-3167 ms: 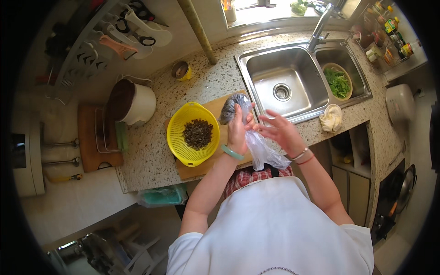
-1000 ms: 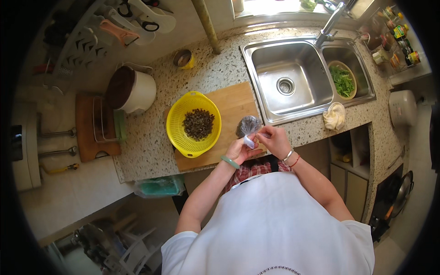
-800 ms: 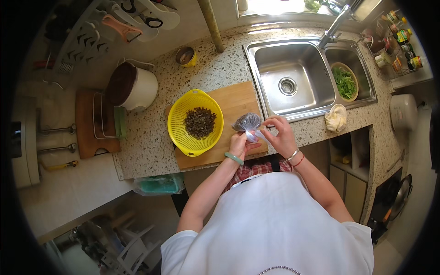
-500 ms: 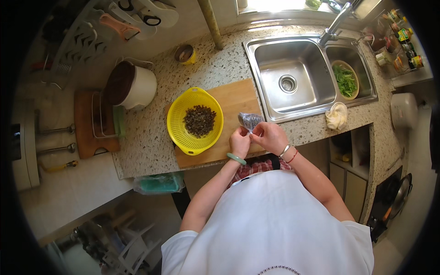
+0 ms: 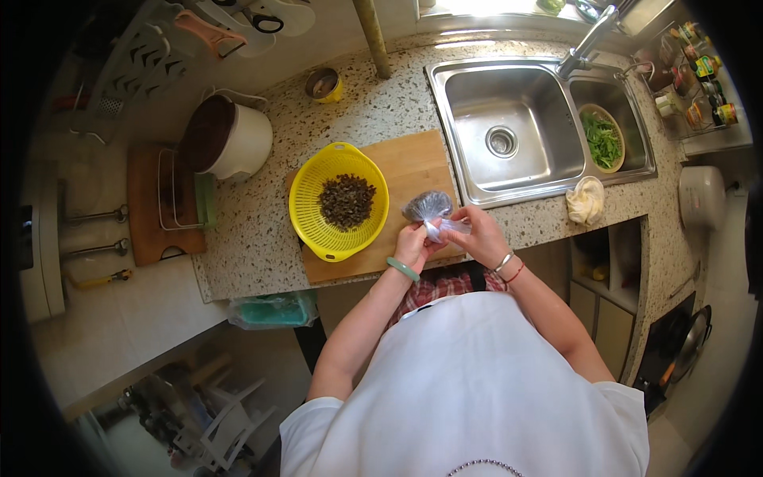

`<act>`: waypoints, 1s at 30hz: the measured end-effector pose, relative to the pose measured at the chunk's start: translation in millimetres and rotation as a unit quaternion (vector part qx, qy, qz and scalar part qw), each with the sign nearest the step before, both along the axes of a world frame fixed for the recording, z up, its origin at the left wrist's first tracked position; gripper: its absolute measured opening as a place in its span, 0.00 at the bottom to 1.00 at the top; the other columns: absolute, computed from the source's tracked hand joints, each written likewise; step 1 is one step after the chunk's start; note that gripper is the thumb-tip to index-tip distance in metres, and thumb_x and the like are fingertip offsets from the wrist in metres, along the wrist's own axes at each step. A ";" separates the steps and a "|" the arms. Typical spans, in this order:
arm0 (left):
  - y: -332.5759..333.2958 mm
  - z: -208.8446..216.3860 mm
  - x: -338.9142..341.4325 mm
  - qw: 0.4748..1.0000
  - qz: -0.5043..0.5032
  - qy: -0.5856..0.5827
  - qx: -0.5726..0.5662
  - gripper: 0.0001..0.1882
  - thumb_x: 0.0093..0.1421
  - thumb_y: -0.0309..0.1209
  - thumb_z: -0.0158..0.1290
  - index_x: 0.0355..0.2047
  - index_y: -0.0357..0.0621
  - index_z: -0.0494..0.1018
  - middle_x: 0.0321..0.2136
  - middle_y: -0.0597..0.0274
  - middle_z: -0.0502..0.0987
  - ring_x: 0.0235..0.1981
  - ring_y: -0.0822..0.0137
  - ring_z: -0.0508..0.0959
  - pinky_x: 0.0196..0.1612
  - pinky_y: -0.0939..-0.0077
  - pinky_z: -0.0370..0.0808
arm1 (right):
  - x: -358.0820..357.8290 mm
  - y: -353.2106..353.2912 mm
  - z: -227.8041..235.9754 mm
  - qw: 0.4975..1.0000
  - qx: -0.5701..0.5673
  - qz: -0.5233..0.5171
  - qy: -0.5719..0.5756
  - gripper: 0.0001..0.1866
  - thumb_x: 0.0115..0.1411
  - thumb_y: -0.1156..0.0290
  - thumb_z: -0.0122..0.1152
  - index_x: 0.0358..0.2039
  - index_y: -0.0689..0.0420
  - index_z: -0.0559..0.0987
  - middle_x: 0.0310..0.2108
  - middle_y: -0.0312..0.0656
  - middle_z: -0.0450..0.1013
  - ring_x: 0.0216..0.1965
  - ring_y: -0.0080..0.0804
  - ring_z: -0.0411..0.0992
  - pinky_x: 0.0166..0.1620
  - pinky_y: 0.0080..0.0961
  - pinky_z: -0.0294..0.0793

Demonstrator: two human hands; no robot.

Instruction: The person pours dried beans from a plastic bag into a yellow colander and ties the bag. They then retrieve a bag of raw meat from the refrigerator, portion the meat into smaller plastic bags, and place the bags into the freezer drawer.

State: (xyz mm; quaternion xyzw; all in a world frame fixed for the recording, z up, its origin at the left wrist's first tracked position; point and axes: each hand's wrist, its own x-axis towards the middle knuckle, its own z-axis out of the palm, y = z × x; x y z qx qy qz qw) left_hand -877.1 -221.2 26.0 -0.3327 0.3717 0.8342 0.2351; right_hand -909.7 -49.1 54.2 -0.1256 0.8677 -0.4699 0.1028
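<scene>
A small clear plastic bag (image 5: 427, 205) with dark contents bulges over the near right part of the wooden cutting board (image 5: 421, 163). My left hand (image 5: 412, 245), a green bangle at its wrist, grips the gathered neck of the bag. Just to the right, my right hand (image 5: 482, 235) pinches the loose, whitish top of the same bag and holds it stretched sideways. Left of both hands, on the board, sits a yellow plastic colander (image 5: 306, 215) holding a heap of small dark brown pieces (image 5: 347, 202).
A double steel sink (image 5: 509, 111) lies to the right, with a bowl of green leaves (image 5: 602, 139) in its smaller basin. A crumpled pale cloth (image 5: 586, 200) rests by the sink's near edge. A white pot (image 5: 242, 143) and a yellow cup (image 5: 324, 85) stand at the back left.
The bag's dark, filled end now looks rounder and sits slightly further left. My right hand has drawn away from the left, pulling the bag's top out between them.
</scene>
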 end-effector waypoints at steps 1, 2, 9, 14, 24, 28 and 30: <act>1.9 4.9 -1.7 0.999 0.013 -0.023 0.025 0.10 0.62 0.30 0.53 0.43 0.43 0.73 0.34 0.62 0.76 0.33 0.71 0.77 0.39 0.72 0.78 | 2.0 1.8 1.4 0.999 0.012 0.013 -0.041 0.16 0.53 0.61 0.67 0.33 0.60 0.76 0.27 0.47 0.76 0.27 0.38 0.75 0.30 0.33 0.72; 3.5 7.3 -2.8 0.997 0.026 -0.046 0.051 0.10 0.62 0.31 0.53 0.43 0.43 0.73 0.34 0.62 0.76 0.33 0.71 0.77 0.39 0.72 0.78 | 2.3 3.8 -0.3 0.998 -0.012 0.018 -0.066 0.14 0.54 0.62 0.66 0.33 0.60 0.76 0.26 0.47 0.76 0.26 0.38 0.75 0.29 0.33 0.72; -3.8 2.8 5.3 0.968 -0.007 -0.055 0.245 0.09 0.63 0.30 0.52 0.42 0.43 0.71 0.35 0.62 0.74 0.31 0.71 0.75 0.40 0.72 0.78 | -7.1 25.4 13.1 0.998 -0.035 0.018 -0.056 0.06 0.58 0.71 0.60 0.32 0.60 0.79 0.20 0.46 0.74 0.21 0.37 0.72 0.27 0.29 0.70; -0.9 -3.9 9.7 0.965 -0.060 -0.051 0.248 0.11 0.64 0.31 0.52 0.45 0.45 0.69 0.32 0.65 0.74 0.30 0.71 0.76 0.42 0.70 0.78 | -14.7 42.4 10.0 0.990 -0.052 0.031 -0.128 0.08 0.58 0.70 0.61 0.34 0.62 0.80 0.21 0.43 0.74 0.21 0.27 0.71 0.27 0.24 0.70; 5.3 -19.5 8.7 0.987 -0.005 -0.046 0.156 0.09 0.64 0.34 0.51 0.43 0.49 0.71 0.28 0.69 0.73 0.29 0.73 0.75 0.39 0.73 0.77 | -6.4 21.6 11.4 0.994 -0.045 0.005 -0.101 0.15 0.60 0.62 0.61 0.36 0.62 0.80 0.30 0.45 0.78 0.31 0.35 0.76 0.35 0.27 0.73; 13.0 7.9 5.9 0.987 -0.010 -0.065 0.148 0.08 0.65 0.37 0.50 0.40 0.49 0.71 0.26 0.71 0.73 0.25 0.76 0.72 0.31 0.78 0.75 | -1.2 13.0 -5.6 0.913 -0.140 0.077 -0.375 0.20 0.61 0.54 0.58 0.37 0.61 0.80 0.25 0.37 0.75 0.23 0.22 0.72 0.29 0.21 0.71; 10.2 5.6 7.3 0.986 -0.020 -0.069 0.152 0.08 0.66 0.38 0.50 0.39 0.49 0.71 0.26 0.72 0.72 0.22 0.77 0.70 0.27 0.81 0.72 | 1.2 15.7 -13.7 0.928 -0.148 0.075 -0.334 0.19 0.63 0.55 0.56 0.36 0.60 0.80 0.22 0.35 0.73 0.20 0.17 0.68 0.26 0.19 0.68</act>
